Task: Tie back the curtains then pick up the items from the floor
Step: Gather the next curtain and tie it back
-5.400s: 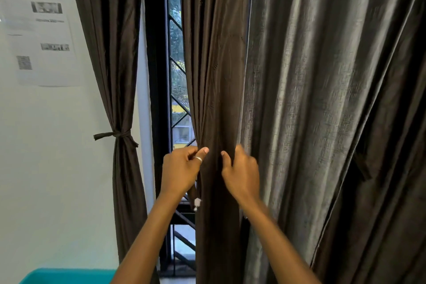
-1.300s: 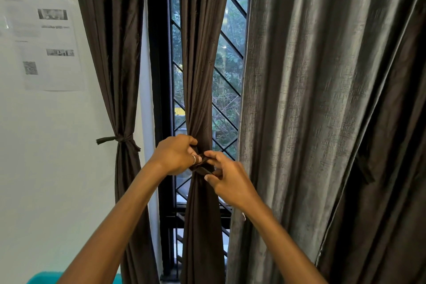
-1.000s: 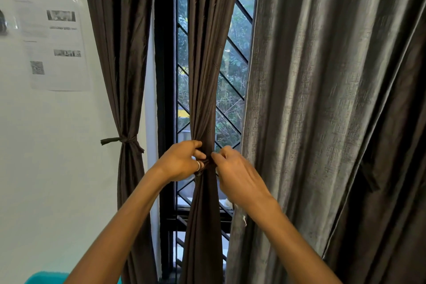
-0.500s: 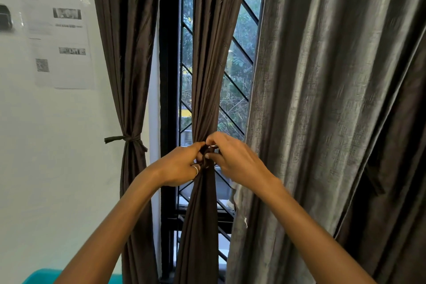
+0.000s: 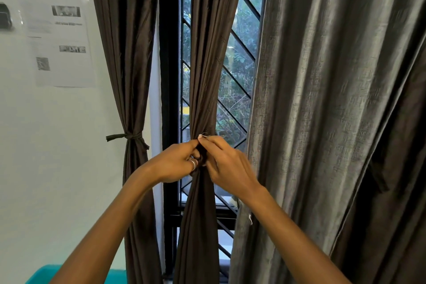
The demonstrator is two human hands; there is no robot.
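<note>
A dark brown middle curtain (image 5: 208,57) hangs gathered into a narrow bundle in front of the window. My left hand (image 5: 175,163) and my right hand (image 5: 227,165) meet at its waist, both pinching a dark tie strip wrapped around the bundle. The knot itself is hidden between my fingers; a frayed pale tip shows at my right thumb. The left dark brown curtain (image 5: 129,53) is bound with a knotted tie (image 5: 129,137). The wide grey curtain (image 5: 327,110) at the right hangs loose. No floor items are in view.
A black window frame with a diagonal grille (image 5: 237,71) stands behind the curtains. Printed sheets (image 5: 62,41) are stuck to the white wall at the left. A teal object's edge (image 5: 46,275) shows at the bottom left.
The middle curtain went from loosely held to tightly gathered. My hands closed together at its waist and rose slightly, working the tie. The view shifted a little to the left.
</note>
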